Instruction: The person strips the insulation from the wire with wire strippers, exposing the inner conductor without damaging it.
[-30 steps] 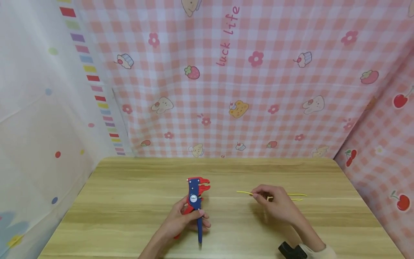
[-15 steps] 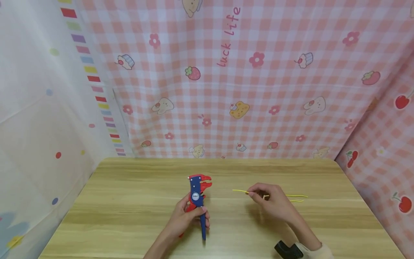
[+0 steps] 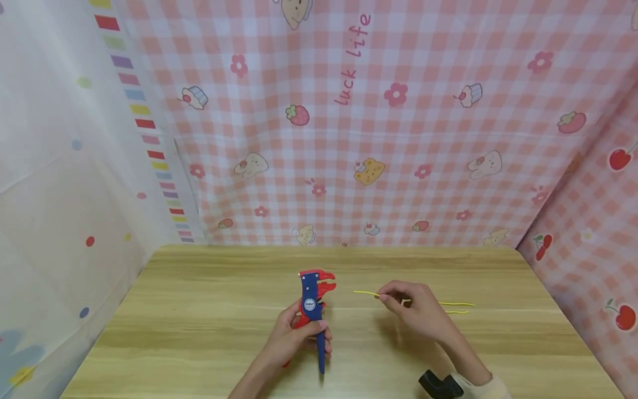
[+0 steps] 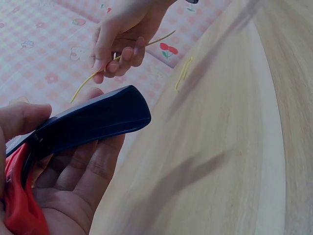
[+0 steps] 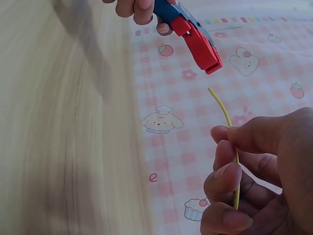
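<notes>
My left hand (image 3: pixel 291 338) grips a blue and red wire stripper (image 3: pixel 310 291) around its handles, and its red jaws point right, apart from each other. In the left wrist view the blue handle (image 4: pixel 98 115) lies between thumb and fingers. My right hand (image 3: pixel 416 311) pinches a thin yellow wire (image 3: pixel 365 292) between thumb and forefinger. The wire's short free end points left toward the stripper's jaws, with a gap between them. The right wrist view shows the wire (image 5: pixel 222 107) running down across the curled fingers, its tip just below the red jaw end.
More yellow wire (image 4: pixel 184 73) lies on the wooden table (image 3: pixel 199 310) beyond the right hand. Behind the table hangs a pink checked cloth (image 3: pixel 329 138), with further cloths at both sides. A black device (image 3: pixel 441 384) sits at the right wrist.
My left hand has moved to the right with the wire stripper. My right hand has shifted left with the wire, so the gap between wire tip and jaws is smaller.
</notes>
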The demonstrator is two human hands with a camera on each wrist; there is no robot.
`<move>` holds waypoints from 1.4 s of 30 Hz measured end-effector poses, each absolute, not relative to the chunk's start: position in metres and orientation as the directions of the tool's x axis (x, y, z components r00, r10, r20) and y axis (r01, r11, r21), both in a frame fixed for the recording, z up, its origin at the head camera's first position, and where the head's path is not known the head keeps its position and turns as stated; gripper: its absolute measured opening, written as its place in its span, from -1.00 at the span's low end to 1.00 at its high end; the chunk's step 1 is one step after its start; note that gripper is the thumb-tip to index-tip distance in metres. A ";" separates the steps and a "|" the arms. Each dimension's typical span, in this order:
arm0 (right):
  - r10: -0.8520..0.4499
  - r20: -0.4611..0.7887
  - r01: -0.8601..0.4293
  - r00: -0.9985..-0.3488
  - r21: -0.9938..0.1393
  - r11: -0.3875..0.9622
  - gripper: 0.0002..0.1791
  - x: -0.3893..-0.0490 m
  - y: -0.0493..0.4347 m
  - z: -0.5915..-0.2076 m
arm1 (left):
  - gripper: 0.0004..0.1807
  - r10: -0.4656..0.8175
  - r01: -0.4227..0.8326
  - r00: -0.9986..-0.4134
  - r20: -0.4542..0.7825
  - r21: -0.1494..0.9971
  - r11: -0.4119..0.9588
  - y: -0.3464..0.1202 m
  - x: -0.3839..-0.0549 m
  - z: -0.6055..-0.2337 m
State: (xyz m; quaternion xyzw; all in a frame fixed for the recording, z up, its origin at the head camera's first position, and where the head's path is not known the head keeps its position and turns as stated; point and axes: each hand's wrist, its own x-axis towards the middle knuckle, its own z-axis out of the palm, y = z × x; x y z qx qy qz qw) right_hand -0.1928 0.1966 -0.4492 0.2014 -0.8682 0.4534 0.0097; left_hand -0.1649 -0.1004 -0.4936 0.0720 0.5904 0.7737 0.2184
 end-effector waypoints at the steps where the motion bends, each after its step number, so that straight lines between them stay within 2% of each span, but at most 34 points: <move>1: -0.340 0.205 -0.362 -0.918 -0.782 0.507 -0.92 -0.193 0.196 -0.449 | -0.27 0.423 -0.252 -0.894 -0.145 0.945 -0.209 -0.100 -0.165 -0.493; 10: -0.331 0.227 -0.371 -0.916 -0.793 0.484 -0.92 -0.197 0.193 -0.445 | -0.19 0.428 -0.238 -0.895 -0.126 0.947 -0.217 -0.093 -0.167 -0.487; 20: -0.314 0.225 -0.358 -0.923 -0.800 0.481 -0.92 -0.196 0.192 -0.441 | -0.23 0.470 -0.238 -0.877 -0.104 0.942 -0.235 -0.086 -0.165 -0.486; 28: -0.288 0.224 -0.343 -0.931 -0.806 0.483 -0.91 -0.195 0.192 -0.439 | -0.34 0.500 -0.212 -0.864 -0.056 0.942 -0.261 -0.081 -0.162 -0.485; 36: -0.285 0.214 -0.332 -0.935 -0.811 0.482 -0.92 -0.195 0.188 -0.437 | -0.30 0.488 -0.233 -0.869 -0.082 0.938 -0.258 -0.081 -0.159 -0.482; 42: -0.291 0.212 -0.334 -0.933 -0.812 0.478 -0.92 -0.196 0.186 -0.434 | -0.34 0.494 -0.227 -0.866 -0.076 0.940 -0.253 -0.082 -0.158 -0.481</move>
